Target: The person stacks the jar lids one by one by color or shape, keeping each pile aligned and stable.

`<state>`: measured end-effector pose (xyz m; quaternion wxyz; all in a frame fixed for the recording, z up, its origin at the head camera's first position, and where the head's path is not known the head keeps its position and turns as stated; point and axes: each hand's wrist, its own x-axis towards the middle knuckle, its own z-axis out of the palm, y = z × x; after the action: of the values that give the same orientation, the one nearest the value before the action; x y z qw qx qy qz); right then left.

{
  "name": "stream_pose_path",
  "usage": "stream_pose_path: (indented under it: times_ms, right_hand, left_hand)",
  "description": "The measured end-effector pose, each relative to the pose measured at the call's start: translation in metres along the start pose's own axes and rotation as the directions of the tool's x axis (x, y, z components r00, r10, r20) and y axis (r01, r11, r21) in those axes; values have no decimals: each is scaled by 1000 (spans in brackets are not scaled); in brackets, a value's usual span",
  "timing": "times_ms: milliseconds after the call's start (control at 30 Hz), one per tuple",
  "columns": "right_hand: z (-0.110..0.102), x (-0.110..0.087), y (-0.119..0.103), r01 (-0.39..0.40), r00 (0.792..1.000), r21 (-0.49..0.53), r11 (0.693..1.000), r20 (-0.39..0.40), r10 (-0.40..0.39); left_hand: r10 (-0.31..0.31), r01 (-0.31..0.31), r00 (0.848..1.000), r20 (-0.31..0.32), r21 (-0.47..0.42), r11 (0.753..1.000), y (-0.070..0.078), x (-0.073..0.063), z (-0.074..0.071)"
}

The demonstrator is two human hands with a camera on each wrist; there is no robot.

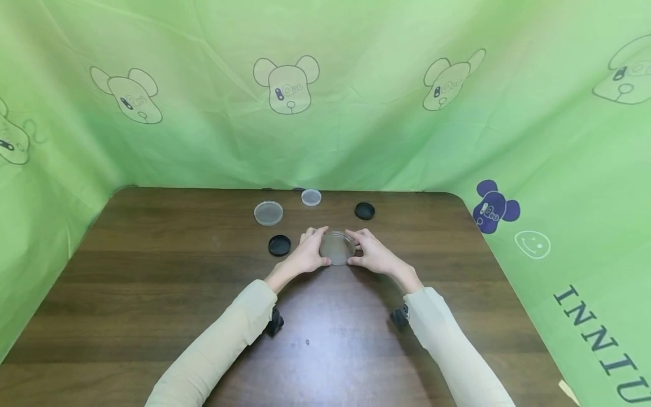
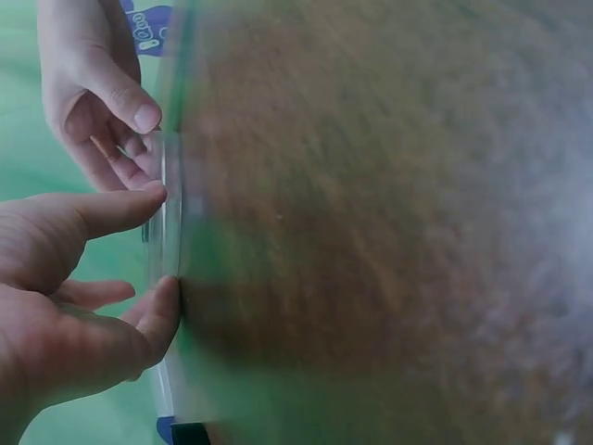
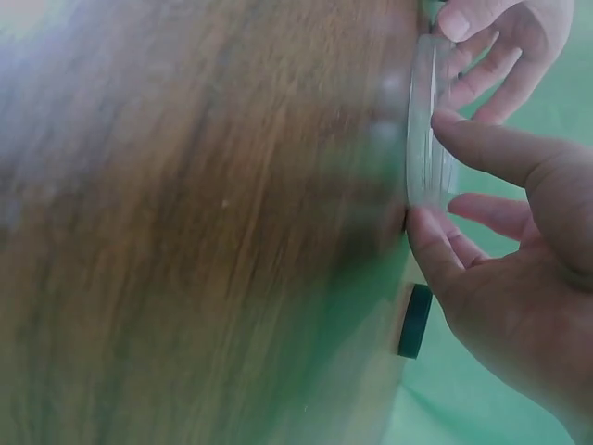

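Observation:
A clear round petri dish [image 1: 337, 249] lies on the brown table between both hands. My left hand [image 1: 307, 255] grips its left rim with thumb and fingers. From the other side my right hand [image 1: 377, 253] pinches the right rim in the same way. Edge-on in the right wrist view, the dish [image 3: 423, 130] shows a low transparent wall and looks flat on the tabletop or very close to it. The left wrist view also has thumb and fingertips against the dish's side [image 2: 170, 232].
Left of the hands sits a black round dish [image 1: 279, 246]. Farther back are a clear round dish [image 1: 268, 213], a smaller whitish one [image 1: 311, 197] and another black one [image 1: 364, 211]. Green printed cloth [image 1: 356, 141] hangs behind and beside the wooden table [image 1: 168, 271].

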<state>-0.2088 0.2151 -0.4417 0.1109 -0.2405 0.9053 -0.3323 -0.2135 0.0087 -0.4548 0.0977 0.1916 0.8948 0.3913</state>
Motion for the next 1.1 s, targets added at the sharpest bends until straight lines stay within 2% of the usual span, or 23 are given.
stream_pose_path:
  times_ms: [133, 567, 800, 933, 1100]
  right_hand:
    - [0, 1, -3, -10, 1000, -11, 1000, -5, 10]
    - [4, 1, -6, -2, 1000, 50, 999, -10, 3]
    - [9, 3, -13, 14, 1000, 62, 998, 24, -16]
    - [14, 4, -17, 40, 999, 57, 998, 35, -42]
    - [20, 4, -22, 68, 997, 39, 997, 28, -70]
  left_hand:
    - [19, -18, 1000, -11, 26, 999, -2, 0, 0]
    - [27, -25, 999, -29, 64, 998, -5, -4, -5]
    - [31, -29, 999, -42, 47, 998, -9, -18, -11]
    - [57, -52, 996, -64, 82, 995, -12, -28, -13]
    - [35, -25, 996, -79, 113, 993, -13, -37, -14]
